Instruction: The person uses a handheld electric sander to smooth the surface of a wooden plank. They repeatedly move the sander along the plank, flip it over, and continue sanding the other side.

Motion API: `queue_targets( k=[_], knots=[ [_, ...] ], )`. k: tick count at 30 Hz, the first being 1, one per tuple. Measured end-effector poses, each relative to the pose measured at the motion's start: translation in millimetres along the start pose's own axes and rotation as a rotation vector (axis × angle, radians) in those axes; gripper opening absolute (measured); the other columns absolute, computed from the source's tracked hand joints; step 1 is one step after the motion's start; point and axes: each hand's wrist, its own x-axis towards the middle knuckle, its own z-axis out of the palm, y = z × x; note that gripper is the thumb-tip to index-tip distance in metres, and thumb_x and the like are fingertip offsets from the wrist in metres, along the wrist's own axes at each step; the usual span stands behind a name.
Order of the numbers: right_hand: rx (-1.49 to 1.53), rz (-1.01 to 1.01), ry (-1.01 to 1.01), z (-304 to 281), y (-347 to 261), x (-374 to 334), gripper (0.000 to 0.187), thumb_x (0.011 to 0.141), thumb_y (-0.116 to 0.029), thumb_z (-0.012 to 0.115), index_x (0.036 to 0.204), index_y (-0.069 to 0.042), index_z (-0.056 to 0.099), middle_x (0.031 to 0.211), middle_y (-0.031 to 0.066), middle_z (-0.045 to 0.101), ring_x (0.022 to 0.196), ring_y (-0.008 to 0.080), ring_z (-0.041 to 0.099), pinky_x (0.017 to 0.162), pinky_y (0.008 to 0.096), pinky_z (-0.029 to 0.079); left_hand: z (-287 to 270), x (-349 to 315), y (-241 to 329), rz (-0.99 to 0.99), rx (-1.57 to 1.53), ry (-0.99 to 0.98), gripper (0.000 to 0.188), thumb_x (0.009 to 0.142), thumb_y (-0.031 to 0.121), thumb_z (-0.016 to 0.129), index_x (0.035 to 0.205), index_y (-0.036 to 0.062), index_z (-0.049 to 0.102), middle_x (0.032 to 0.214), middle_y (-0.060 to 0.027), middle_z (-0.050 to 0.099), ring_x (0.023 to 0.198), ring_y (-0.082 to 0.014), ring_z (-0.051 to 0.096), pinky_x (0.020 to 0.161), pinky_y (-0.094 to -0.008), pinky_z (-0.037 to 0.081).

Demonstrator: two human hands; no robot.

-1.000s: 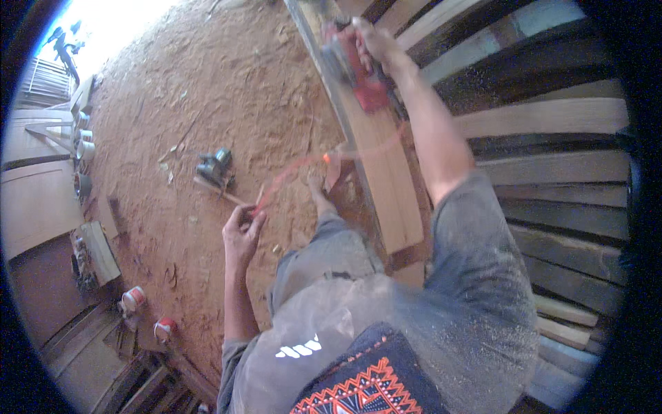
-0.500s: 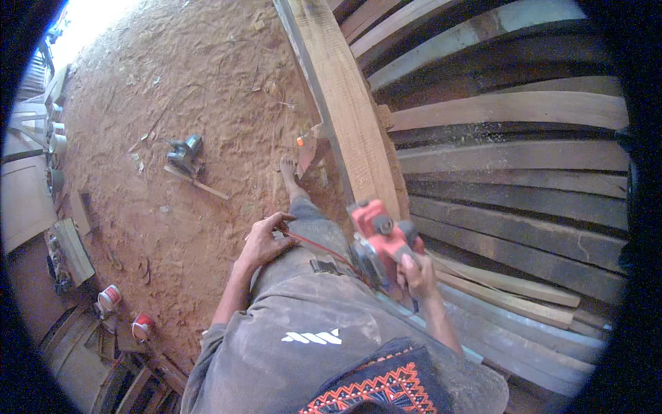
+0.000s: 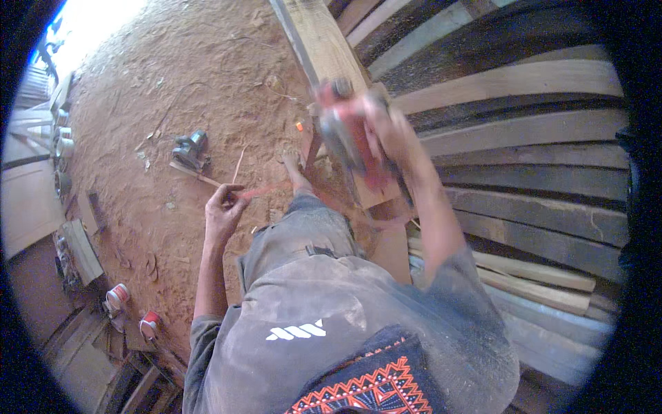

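Note:
My right hand is wrapped round a red electric hand planer, blurred by motion. The planer sits over a long timber beam that runs away from me; the beam's near end shows just below the tool. Out to the left, above the sandy floor, my left hand is closed in a pinch on a thin red cord. The cord stretches, smeared, toward the right past my bare foot.
Stacked planks fill the right side. A dark power tool rests by a wooden strip on the floor at left. Red-and-white tubs, wood offcuts and pale panels line the left edge. Something small and orange lies near the beam.
My right hand has carried the planer away from me along the beam from its near end. My left hand has lifted off my lap and moved left and forward with the cord.

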Motion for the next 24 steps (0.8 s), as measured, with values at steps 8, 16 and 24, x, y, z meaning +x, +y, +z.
queue_targets(
  k=[8, 16, 24],
  knots=[
    [0.349, 0.826, 0.062, -3.9, -29.7, -237.2, 0.048, 0.101, -0.047, 0.055, 0.071, -0.010, 0.061, 0.057, -0.0031, 0.053, 0.047, 0.0105, 0.050, 0.046, 0.0280, 0.039, 47.6, -22.5, 12.4, 0.145, 0.026, -0.422, 0.045, 0.077, 0.016, 0.086, 0.119, 0.0083, 0.071, 0.091, -0.0085, 0.074, 0.091, -0.0180, 0.071, 0.087, -0.0373, 0.056],
    [0.161, 0.252, 0.070, 2.0, 11.3, 96.6, 0.051, 0.104, -0.047, 0.047, 0.100, -0.007, 0.078, 0.077, 0.0127, 0.070, 0.055, 0.0212, 0.064, 0.049, 0.0387, 0.051, 4.6, -9.6, 33.7, 0.041, 0.002, 0.053, 0.030, 0.087, 0.009, 0.080, 0.114, 0.0029, 0.071, 0.085, -0.0018, 0.065, 0.081, -0.0094, 0.061, 0.076, -0.0273, 0.053],
    [0.140, 0.215, -0.066, -28.3, 17.8, -40.7, 0.061, 0.107, -0.054, 0.035, 0.108, -0.012, 0.080, 0.060, 0.0035, 0.059, 0.050, 0.0164, 0.057, 0.055, 0.0380, 0.050, -7.6, -0.4, 19.5, 0.039, 0.069, -0.111, 0.033, 0.086, 0.011, 0.080, 0.116, 0.0022, 0.070, 0.084, -0.0011, 0.064, 0.082, -0.0098, 0.062, 0.074, -0.0251, 0.052]
  ],
)
